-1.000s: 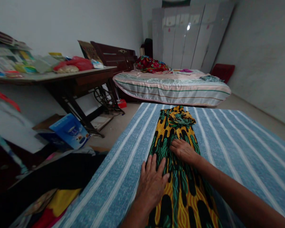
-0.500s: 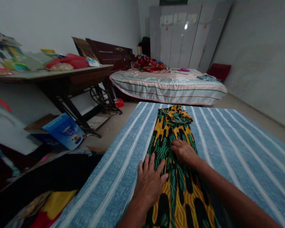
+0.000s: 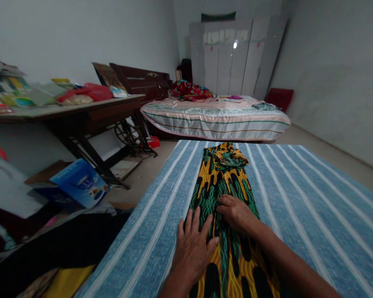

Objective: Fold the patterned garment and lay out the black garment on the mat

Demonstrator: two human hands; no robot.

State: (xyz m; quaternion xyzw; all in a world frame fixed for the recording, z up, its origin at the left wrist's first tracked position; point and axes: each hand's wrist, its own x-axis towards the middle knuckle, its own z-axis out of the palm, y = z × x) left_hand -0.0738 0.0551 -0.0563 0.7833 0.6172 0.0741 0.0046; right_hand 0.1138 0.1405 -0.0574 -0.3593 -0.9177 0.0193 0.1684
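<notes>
A long folded cloth (image 3: pixel 224 182) with a yellow, green and black pattern lies lengthwise on a blue striped bedsheet (image 3: pixel 298 207). Its far end is bunched into a small heap (image 3: pixel 228 157). My left hand (image 3: pixel 194 246) lies flat on the cloth's left edge, fingers spread and stretched out. My right hand (image 3: pixel 236 213) rests palm down on the middle of the cloth, a little farther away, fingers pointing left and slightly curled. Neither hand holds anything.
A dark wooden table (image 3: pixel 81 111) with papers and a red bag stands at the left, a blue box (image 3: pixel 79 182) on the floor beneath it. Beyond lies a second bed (image 3: pixel 214 118) with a striped cover, and grey wardrobes (image 3: pixel 233 58). Dark clothes (image 3: pixel 65 244) pile at lower left.
Both hands have slid a little toward me along the cloth, the right hand moving nearer to the left. The view has tilted slightly.
</notes>
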